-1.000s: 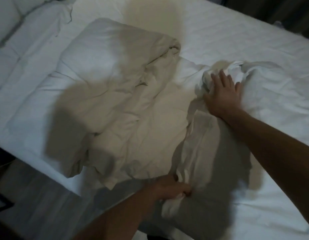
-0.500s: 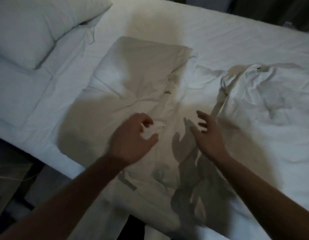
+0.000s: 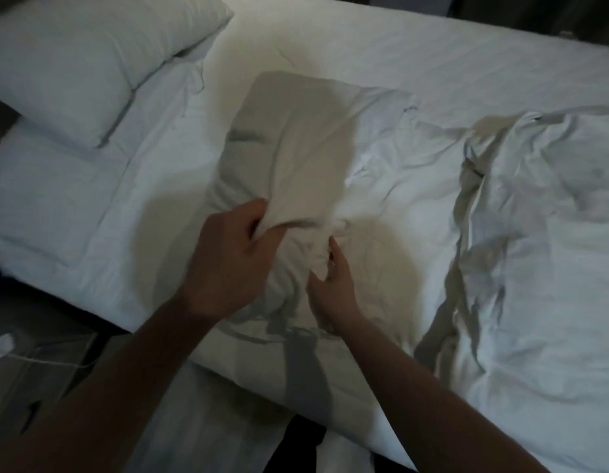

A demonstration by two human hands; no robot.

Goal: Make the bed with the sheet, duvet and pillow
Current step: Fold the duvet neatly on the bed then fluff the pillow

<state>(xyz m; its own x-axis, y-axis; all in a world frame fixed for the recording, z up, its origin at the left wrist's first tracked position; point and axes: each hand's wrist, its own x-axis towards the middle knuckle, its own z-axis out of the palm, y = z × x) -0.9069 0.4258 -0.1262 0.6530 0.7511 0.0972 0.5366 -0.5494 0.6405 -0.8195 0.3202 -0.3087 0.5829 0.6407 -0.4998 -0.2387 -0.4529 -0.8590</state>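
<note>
A crumpled white duvet (image 3: pixel 316 145) lies bunched across the middle of the bed, with more of it heaped at the right (image 3: pixel 535 240). My left hand (image 3: pixel 228 264) grips a fold of the duvet near its front part, fingers curled into the cloth. Just beside it, my right hand (image 3: pixel 334 288) pinches the same bunch of fabric. A white pillow (image 3: pixel 91 52) rests at the head of the bed, upper left. The white sheet (image 3: pixel 432 56) covers the mattress beyond the duvet.
The bed's near edge runs diagonally from left to lower right (image 3: pixel 91 302). Dark floor with a thin white cable (image 3: pixel 50 360) lies at the lower left. A dark strip borders the bed's far side at the top right.
Both hands let go of the duvet's right part, moved left toward the bunched middle and have now closed on the fabric there. The view shifted so the pillow shows fully.
</note>
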